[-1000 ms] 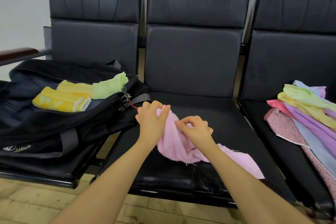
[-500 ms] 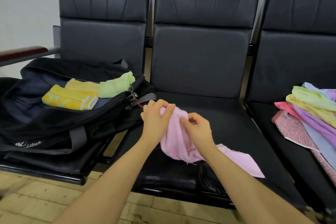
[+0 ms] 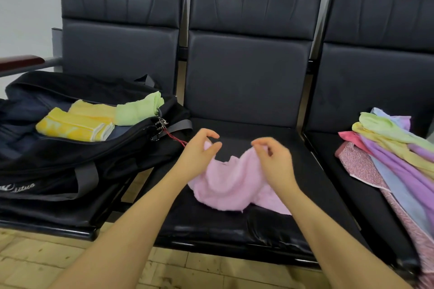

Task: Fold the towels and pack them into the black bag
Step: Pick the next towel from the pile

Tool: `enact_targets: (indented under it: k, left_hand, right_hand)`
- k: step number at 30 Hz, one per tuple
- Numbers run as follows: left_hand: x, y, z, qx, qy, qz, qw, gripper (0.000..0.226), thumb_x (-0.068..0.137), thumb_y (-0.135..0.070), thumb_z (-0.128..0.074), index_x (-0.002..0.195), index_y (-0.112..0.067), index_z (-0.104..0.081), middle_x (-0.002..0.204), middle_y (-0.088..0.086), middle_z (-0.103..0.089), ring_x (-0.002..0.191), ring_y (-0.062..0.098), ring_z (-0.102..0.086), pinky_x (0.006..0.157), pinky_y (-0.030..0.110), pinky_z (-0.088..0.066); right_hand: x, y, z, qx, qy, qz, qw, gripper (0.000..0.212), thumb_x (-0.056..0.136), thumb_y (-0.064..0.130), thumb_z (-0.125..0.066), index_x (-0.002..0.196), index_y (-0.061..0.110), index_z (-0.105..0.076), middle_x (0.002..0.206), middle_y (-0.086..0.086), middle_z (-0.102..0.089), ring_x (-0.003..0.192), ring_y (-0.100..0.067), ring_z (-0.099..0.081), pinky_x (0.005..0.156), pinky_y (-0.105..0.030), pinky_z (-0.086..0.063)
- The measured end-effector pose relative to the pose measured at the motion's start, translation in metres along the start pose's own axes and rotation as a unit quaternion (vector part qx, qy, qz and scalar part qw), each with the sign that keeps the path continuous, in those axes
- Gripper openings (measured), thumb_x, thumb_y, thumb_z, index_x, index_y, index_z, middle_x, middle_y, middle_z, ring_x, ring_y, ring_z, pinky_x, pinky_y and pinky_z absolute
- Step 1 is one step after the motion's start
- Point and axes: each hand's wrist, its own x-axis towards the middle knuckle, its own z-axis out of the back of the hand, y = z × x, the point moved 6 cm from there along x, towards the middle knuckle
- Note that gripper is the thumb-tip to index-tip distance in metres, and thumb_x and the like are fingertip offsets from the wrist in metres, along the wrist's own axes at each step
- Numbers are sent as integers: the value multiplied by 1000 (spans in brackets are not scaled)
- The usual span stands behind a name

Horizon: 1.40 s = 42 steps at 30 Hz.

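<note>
Black middle seat point(image 3: 305, 171), pink towel point(image 3: 225, 185) sagging between hands, left hand point(image 3: 199, 155) and right hand point(image 3: 274, 162) fingers each pinching a top corner

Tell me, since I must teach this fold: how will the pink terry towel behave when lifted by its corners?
Probably floppy: the pink terry towel sags in a curve between the left hand and right hand pinching its top edge. Likely light, since fingertip pinches seem enough. Its fuzzy surface suggests it won't slip easily.
</note>
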Motion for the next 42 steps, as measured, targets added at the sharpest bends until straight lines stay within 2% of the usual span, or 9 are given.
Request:
enact_targets:
  k: [4, 10, 15, 21, 26, 29, 35, 39, 42]
  left_hand:
    - [-2, 21, -18, -11, -2, 35, 999, 12, 88, -21, -66, 95, -27, -58, 84, 7, -62, 77, 9, -55, 66, 12, -39]
    - [1, 40, 3, -55, -124, 73, 988, 14, 84, -21, -71, 92, -19, -60, 82, -1, -57, 72, 6, -50, 64, 15, -38]
    - [5, 46, 11, -57, -129, 68, 988, 13, 85, -22, -70, 92, -18, -60, 73, 2, -58, 67, 8, -53, 62, 15, -41]
    - [15, 15, 19, 15, -118, 13, 993, 20, 85, -38, -68, 83, -20, -59, 55, -2, -51, 54, 9, -46, 55, 18, -40]
    - [19, -4, 0, 195, -75, -23, 978, 35, 86, -56, -57, 89, -21, -55, 60, -10, -48, 60, 7, -46, 55, 28, -35]
    - [9, 13, -17, 206, -25, -37, 977, 34, 87, -51, -59, 96, -19, -58, 72, -9, -52, 65, 9, -52, 63, 30, -44]
    - [-18, 44, -26, 147, 69, 33, 986, 21, 87, -44, -61, 90, -24, -63, 82, -10, -65, 85, 12, -60, 92, 29, -43]
    - [-32, 52, -18, 154, 53, 40, 986, 21, 95, -30, -51, 81, -19, -62, 76, -7, -64, 80, 8, -57, 99, 37, -38]
    - [-39, 54, -16, 153, 42, 9, 987, 18, 94, -30, -52, 83, -20, -62, 85, -11, -60, 87, 5, -54, 100, 35, -32]
  right_hand:
    - [-20, -10, -45, -236, 166, 23, 957, 26, 90, 48, -53, 101, 28, -66, 104, 14, -57, 105, -11, -44, 90, -27, -21]
    - [-28, -3, -78, -279, 163, 57, 945, 43, 80, 64, -60, 106, 29, -62, 102, 15, -50, 103, -10, -40, 87, -26, -20]
    - [-24, -8, -89, -251, 150, 79, 953, 17, 91, 41, -58, 92, 26, -66, 85, 17, -48, 98, -11, -44, 89, -29, -22]
    - [-5, -4, -49, 48, 99, -10, 994, 22, 92, 22, -58, 74, 34, -64, 85, 17, -67, 106, -16, -57, 103, -43, -38]
    - [1, -23, -26, -43, 94, -71, 992, 20, 94, 28, -55, 77, 24, -64, 85, 10, -67, 100, -14, -54, 100, -33, -31]
    - [-4, -48, -24, -179, 99, -96, 974, 19, 93, 26, -53, 76, 23, -62, 85, 8, -66, 84, -8, -54, 86, -28, -21]
    - [-8, -56, -23, -242, 35, -36, 969, 12, 89, 36, -56, 82, 26, -58, 96, 13, -57, 93, -9, -51, 82, -25, -16]
    - [-17, -32, -40, -288, 48, 21, 956, 39, 82, 66, -46, 78, 29, -57, 90, 15, -55, 91, -8, -48, 79, -27, -14]
    - [-20, -32, -56, -334, 108, 13, 936, 37, 84, 61, -53, 94, 28, -65, 97, 14, -51, 102, -11, -47, 82, -29, -17]
